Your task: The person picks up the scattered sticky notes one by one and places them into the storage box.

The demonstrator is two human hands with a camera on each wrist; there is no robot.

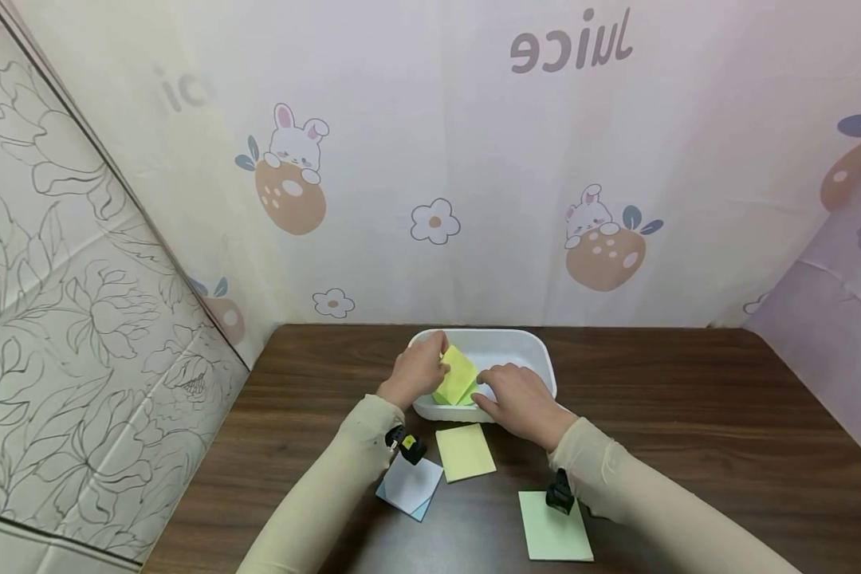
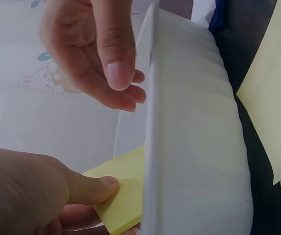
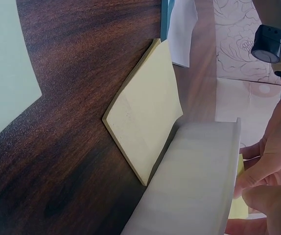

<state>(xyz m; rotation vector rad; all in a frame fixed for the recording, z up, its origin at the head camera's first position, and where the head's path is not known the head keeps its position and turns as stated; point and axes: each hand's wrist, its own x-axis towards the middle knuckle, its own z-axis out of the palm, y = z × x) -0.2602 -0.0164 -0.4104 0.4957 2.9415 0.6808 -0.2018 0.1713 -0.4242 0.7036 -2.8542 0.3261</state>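
My left hand (image 1: 416,370) reaches over the left side of a white plastic tray (image 1: 538,351) and pinches a bright yellow sticky note pad (image 1: 462,367). Its thumb lies flat on the pad (image 2: 126,181) in the left wrist view. Beneath that pad, a yellow-green one (image 1: 468,396) shows at the tray's left end. Over the tray's front right rim hovers my right hand (image 1: 520,399), fingers loosely bent, nothing between thumb and fingertips in the left wrist view. Just in front of the tray lies a pale yellow pad (image 3: 145,110) on the table.
A white pad (image 1: 410,481) lies over a light blue one (image 1: 422,512) below my left wrist. A pale green pad (image 1: 556,530) sits under my right forearm. The dark wooden table (image 1: 689,414) meets a patterned curtain (image 1: 430,159) behind the tray.
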